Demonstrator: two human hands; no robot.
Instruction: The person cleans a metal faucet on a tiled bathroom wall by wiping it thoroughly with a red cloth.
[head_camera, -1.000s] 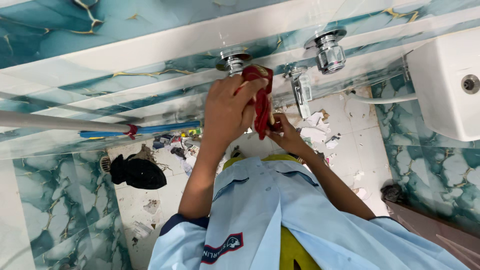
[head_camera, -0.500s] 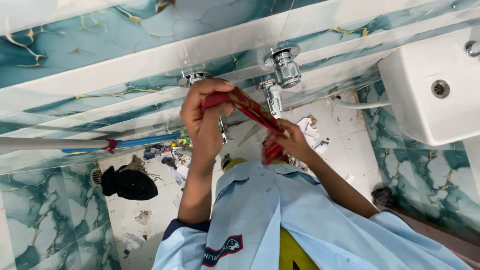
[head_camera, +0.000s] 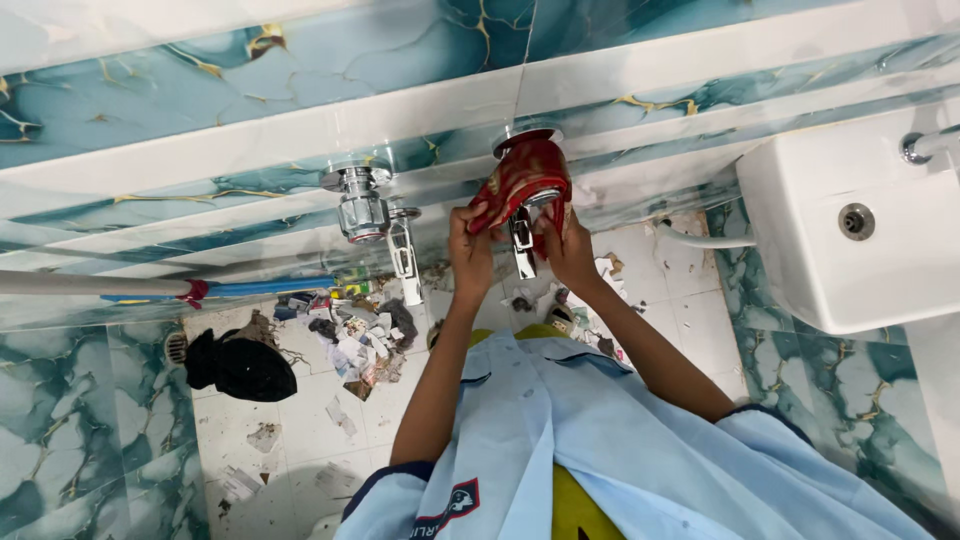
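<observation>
A red cloth (head_camera: 527, 177) is draped over the right chrome valve on the teal marble wall. My left hand (head_camera: 470, 243) grips the cloth's left end below the valve. My right hand (head_camera: 570, 243) holds its right end, close beside a chrome tap (head_camera: 520, 245) that hangs between the two hands. A second chrome valve (head_camera: 360, 205) with a lever tap (head_camera: 404, 255) stands bare to the left. My light blue sleeves and shirt fill the lower middle of the view.
A white cistern (head_camera: 850, 215) with a hose is mounted at the right. A grey pipe with a blue section (head_camera: 150, 287) runs along the left wall. On the floor lie a black rag (head_camera: 240, 365), a drain and scattered paper litter (head_camera: 355, 345).
Both hands moved with the red cloth from the left valve to the right valve, and the cloth now wraps over it. The view shifted, bringing the cistern closer to centre.
</observation>
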